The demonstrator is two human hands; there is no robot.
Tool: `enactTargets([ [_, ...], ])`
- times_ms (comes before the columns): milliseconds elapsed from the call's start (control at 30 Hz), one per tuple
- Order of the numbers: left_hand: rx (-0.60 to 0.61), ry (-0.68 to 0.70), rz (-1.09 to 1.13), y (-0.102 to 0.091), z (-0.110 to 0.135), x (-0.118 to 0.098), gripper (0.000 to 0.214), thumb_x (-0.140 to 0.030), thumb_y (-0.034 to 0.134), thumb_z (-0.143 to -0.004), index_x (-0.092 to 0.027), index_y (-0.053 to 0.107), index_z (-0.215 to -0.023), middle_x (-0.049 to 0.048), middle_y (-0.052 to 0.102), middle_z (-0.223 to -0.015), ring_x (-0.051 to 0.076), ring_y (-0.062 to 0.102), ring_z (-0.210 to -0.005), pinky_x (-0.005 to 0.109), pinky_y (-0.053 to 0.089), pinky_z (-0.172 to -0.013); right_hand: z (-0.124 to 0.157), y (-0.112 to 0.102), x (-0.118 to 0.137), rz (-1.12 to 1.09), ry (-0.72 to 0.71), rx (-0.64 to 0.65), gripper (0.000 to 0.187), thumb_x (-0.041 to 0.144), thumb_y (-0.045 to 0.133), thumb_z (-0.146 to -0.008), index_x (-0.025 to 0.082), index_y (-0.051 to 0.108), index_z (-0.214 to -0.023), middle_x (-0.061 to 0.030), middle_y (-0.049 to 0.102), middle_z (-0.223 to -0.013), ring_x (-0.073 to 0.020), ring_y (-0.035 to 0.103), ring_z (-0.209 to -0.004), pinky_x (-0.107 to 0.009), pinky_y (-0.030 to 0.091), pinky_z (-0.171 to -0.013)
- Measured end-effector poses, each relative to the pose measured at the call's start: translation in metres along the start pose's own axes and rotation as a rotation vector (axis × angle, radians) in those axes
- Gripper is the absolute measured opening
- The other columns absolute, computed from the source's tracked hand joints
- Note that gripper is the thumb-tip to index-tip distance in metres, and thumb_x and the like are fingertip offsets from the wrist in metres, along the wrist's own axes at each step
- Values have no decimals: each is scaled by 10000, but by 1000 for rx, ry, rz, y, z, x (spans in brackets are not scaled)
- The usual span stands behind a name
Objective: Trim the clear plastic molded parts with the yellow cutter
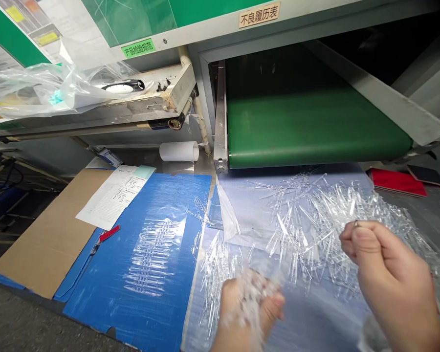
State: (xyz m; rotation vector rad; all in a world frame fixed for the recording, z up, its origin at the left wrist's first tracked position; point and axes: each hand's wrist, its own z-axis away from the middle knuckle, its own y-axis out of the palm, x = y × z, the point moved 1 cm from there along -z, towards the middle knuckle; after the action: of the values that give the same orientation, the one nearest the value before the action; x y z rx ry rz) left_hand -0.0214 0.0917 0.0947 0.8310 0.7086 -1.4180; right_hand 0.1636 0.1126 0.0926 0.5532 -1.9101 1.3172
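Observation:
My left hand (251, 303) is closed around a bunch of clear plastic pieces (252, 288), blurred by motion, low in the middle of the view. To its right, my right hand (392, 274) is closed in a pinch in front of a large heap of thin clear plastic sticks (355, 205). Whatever lies between those fingertips is too small to make out. A smaller pile of clear sticks (214, 269) is just left of my left hand. On the blue board (95, 298) further left, a row of similar pieces (150, 259) lies stacked on clear film.
A green conveyor belt (308, 127) ends above the heap. Brown cardboard (47, 234), a printed sheet (113, 195) and a red-handled tool (109, 233) lie left. A white roll (179, 151) sits behind, below a shelf (132, 110) with plastic bags. A red pad (398, 183) lies right.

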Motion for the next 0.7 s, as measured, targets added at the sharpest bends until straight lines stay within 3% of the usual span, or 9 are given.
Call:
enactTargets([
  [200, -77, -15, 74, 2, -3, 6, 363, -512, 707, -662, -188, 617, -797, -11, 663, -551, 203, 651, -661, 305, 466, -687, 15, 7, 11, -75, -180, 403, 239, 359, 432, -914, 244, 495, -714, 60, 464, -537, -99, 455, -430, -208, 371, -418],
  [367, 41, 34, 80, 7, -4, 6, 361, -544, 698, -648, -192, 642, -703, -13, 632, -546, 167, 604, -605, 268, 442, -640, 26, 24, 17, -173, -120, 567, 250, 376, 488, -881, 230, 473, -679, 69, 504, -515, -92, 460, -450, -189, 369, -429],
  [500, 165, 42, 123, 14, -10, 10, 358, -525, 722, -631, -172, 662, -641, 16, 650, -604, 130, 525, -542, 248, 381, -560, 21, 19, 15, -254, 15, 535, 311, 358, 414, -916, 222, 459, -640, 49, 507, -522, -101, 484, -488, -202, 399, -478],
  [600, 178, -40, 216, 14, -21, 18, 354, -463, 752, -630, -150, 667, -771, 18, 654, -615, 91, 434, -484, 228, 317, -514, 18, 1, -14, -176, 70, 507, 324, 390, 400, -916, 226, 431, -638, 53, 467, -529, -98, 463, -459, -195, 390, -440],
  [700, 213, -133, 342, 10, -30, 25, 311, -376, 768, -644, -142, 630, -797, -27, 587, -569, 63, 386, -471, 221, 299, -541, 27, -25, -72, 240, 37, 575, 315, 407, 442, -870, 231, 480, -612, 30, 551, -537, -138, 543, -494, -226, 426, -463],
])
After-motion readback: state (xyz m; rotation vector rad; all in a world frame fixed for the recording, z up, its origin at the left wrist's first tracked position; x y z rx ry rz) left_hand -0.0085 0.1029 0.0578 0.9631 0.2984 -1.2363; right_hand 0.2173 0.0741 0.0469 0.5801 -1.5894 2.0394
